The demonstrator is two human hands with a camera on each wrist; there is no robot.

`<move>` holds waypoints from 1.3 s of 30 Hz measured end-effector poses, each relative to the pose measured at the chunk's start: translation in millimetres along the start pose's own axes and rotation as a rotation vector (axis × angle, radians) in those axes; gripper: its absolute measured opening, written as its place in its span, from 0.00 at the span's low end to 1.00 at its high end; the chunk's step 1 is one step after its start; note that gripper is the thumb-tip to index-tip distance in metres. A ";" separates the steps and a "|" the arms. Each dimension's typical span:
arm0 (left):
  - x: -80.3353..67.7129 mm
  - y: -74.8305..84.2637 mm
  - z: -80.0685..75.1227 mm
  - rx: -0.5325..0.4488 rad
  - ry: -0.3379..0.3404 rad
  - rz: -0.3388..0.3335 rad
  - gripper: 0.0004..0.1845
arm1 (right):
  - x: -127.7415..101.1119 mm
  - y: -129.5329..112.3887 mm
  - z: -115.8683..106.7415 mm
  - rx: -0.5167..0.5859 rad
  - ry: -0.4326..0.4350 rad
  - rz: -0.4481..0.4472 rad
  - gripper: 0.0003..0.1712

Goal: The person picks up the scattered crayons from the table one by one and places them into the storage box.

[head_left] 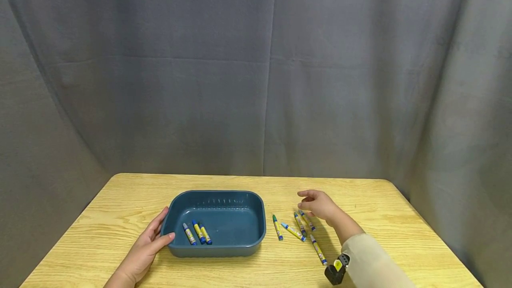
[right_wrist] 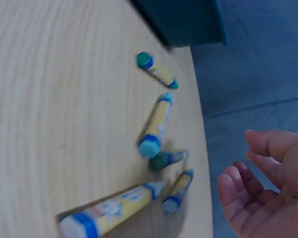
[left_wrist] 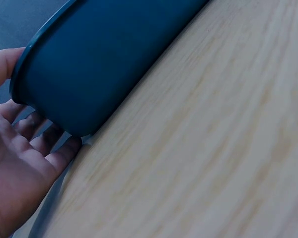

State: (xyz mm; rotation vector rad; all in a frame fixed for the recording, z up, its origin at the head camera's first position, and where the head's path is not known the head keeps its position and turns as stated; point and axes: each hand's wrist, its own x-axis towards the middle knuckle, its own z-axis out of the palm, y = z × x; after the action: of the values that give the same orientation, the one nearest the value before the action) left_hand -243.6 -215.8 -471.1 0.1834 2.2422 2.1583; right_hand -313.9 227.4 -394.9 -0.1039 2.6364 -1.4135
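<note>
A dark blue plastic basin [head_left: 216, 251] stands on the table. My left hand [head_left: 146, 248] grips its left end, thumb over the rim, and in the left wrist view the other fingers lie along the outer wall [left_wrist: 89, 69]. Inside the basin are a grey crayon [head_left: 190, 234] and two darker crayons [head_left: 198, 231], all in yellow wrappers. My right hand [head_left: 320, 206] hovers with nothing in it, fingers loosely bent, over the far end of several loose crayons. These include a green crayon [head_left: 278, 228], a light blue crayon [right_wrist: 158, 124] and a whitish crayon [right_wrist: 114, 208] nearest the wrist.
The wooden table [head_left: 100, 230] has rounded far corners. Grey curtains [head_left: 264, 79] hang behind it and on both sides. A black device with a yellow mark [head_left: 338, 269] sits at my right wrist, by the beige sleeve [head_left: 372, 261].
</note>
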 end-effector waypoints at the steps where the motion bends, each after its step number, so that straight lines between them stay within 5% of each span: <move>1: 0.0 0.0 0.0 0.001 0.001 -0.002 0.42 | -0.8 2.2 0.1 0.004 0.000 0.006 0.28; 10: -0.7 -1.3 -3.1 0.003 -0.004 0.016 0.41 | -5.5 20.3 5.4 -0.018 0.033 0.028 0.27; 24: -1.3 -1.4 -3.3 0.000 -0.007 0.028 0.40 | -2.2 37.1 15.1 -0.202 0.098 0.024 0.27; 39: -0.5 -1.8 -2.7 -0.012 -0.010 0.035 0.41 | -5.1 29.7 12.0 -0.160 0.092 0.032 0.28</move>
State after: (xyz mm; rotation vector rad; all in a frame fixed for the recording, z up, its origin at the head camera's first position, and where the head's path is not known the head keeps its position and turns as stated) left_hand -243.5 -218.6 -472.9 0.2346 2.2376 2.1820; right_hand -306.6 234.6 -425.7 -0.0145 2.8105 -1.2244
